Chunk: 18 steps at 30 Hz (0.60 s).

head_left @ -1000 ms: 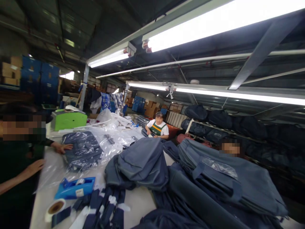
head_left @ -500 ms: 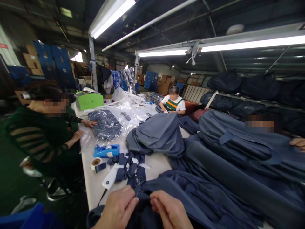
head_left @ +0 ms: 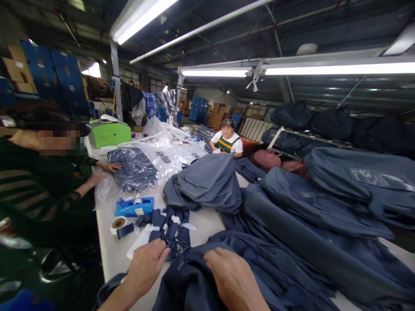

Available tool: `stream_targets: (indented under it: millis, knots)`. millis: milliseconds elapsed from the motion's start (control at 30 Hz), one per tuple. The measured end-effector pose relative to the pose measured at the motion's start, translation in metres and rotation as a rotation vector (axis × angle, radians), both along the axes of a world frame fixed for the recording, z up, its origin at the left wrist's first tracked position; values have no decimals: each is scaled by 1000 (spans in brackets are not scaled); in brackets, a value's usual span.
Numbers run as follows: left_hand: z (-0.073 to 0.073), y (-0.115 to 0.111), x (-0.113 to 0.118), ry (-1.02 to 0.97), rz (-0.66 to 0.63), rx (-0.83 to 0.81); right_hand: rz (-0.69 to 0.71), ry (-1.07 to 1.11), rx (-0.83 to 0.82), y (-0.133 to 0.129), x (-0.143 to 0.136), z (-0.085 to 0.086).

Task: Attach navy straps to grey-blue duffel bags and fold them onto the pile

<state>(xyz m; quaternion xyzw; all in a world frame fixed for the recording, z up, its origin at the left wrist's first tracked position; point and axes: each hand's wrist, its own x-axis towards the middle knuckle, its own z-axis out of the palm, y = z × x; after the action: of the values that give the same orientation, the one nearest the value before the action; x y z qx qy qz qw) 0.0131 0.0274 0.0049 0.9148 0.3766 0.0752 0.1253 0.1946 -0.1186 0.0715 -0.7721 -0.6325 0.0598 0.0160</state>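
A dark navy fabric bag (head_left: 191,280) lies at the table's near edge, right in front of me. My right hand (head_left: 231,274) is closed on its upper fabric, fingertips curled down and partly hidden. My left hand (head_left: 147,263) is closed at the bag's left side, beside the straps; what its fingers hold, if anything, is hidden. Just beyond it lie bundled navy straps (head_left: 171,231) with white ties. A white flat device (head_left: 138,242) sits partly behind my left hand. More navy fabric (head_left: 253,250) spreads to the right of the bag.
Beyond the straps are a tape roll (head_left: 118,223) and a blue tape dispenser (head_left: 134,207). A stuffed navy bag (head_left: 207,181) stands mid-table; others pile up at right. At left, a co-worker's hand (head_left: 110,166) touches a plastic-wrapped bag (head_left: 132,168). Another person (head_left: 226,140) sits at the far side.
My view has swung right. My hands are farther apart, the left one off toward the bag's side. The person at the right is out of sight, and a bag with a clear window shows there.
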Motion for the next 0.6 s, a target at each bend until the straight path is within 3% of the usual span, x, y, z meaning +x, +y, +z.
stream_targets:
  millis: [133,267,400,600]
  knots:
    - [-4,-6,-2,-50,5,-31,126,10,-169,51,-2,3]
    - [-8,-7,-8,-91,44,-121,143,2,-291,82,0,-23]
    - [-14,-5,-14,-119,61,-127,192,67,-291,87,-1,-47]
    - [-19,-4,-14,-143,45,-144,215,207,-279,78,-1,-53]
